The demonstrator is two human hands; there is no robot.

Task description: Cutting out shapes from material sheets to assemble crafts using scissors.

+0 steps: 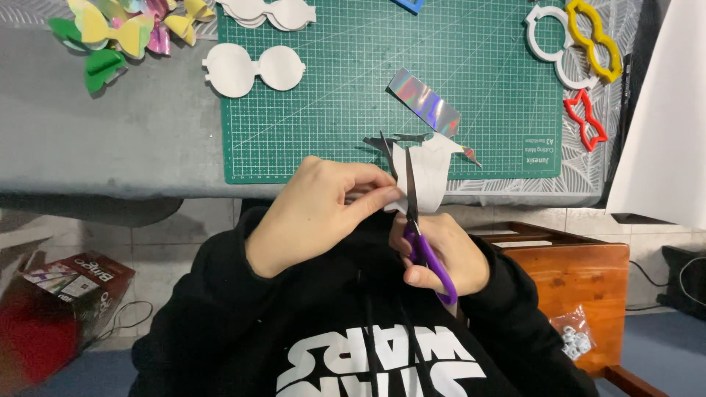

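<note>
My left hand (316, 213) pinches a white sheet piece (430, 173) by its left edge, holding it above the near edge of a green cutting mat (346, 125). In my right hand (445, 254) are purple-handled scissors (419, 220), blades pointing up and open, cutting into the white piece. A strip of shiny holographic material (424, 101) lies on the mat just beyond the piece. A small holographic scrap (471, 156) sits at the piece's right.
White bow-shaped cutouts (254, 70) lie at the mat's upper left, with coloured finished bows (121, 33) further left. White, yellow and red bow templates (581, 44) sit at the right. A wooden stool (581, 276) with a small bag stands lower right; a red box (62, 294) lies lower left.
</note>
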